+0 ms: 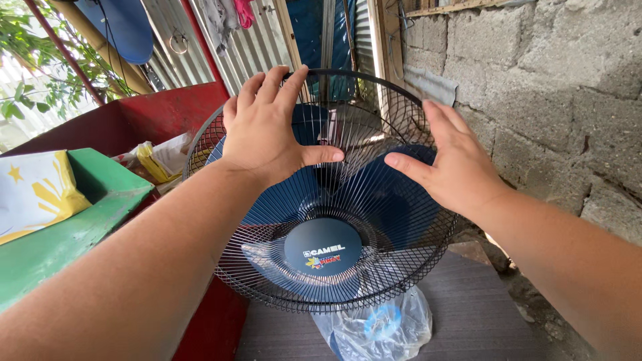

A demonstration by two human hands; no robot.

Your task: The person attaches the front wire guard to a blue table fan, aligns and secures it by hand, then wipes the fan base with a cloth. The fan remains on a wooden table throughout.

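In the middle of the head view stands an electric fan whose black wire grille (334,267) faces up toward the camera, round and tilted a little, with dark blue blades (394,200) behind the wires and a round dark cap (323,247) at its centre. The left hand (267,130) lies flat on the upper left part of the grille, fingers spread and stretched toward the top rim, thumb pointing to the right; it presses or rests on the wires and is not clenched around anything. The right hand (451,164) is at the upper right edge of the grille, also spread wide, palm turned inward, thumb pointing to the left thumb; I cannot tell if it touches the rim or is just beside it. The two thumbs are near each other but apart. The grille lies directly under and between both hands, and the left hand is more over it. Under the fan, a clear plastic bag (401,324) holds something blue and round. At left, a green ledge (80,220) carries a white and yellow printed cloth (33,190), and beside it some yellow wrappers (157,160) lie against a red surface (144,117). A grey block wall (555,87) is at right.
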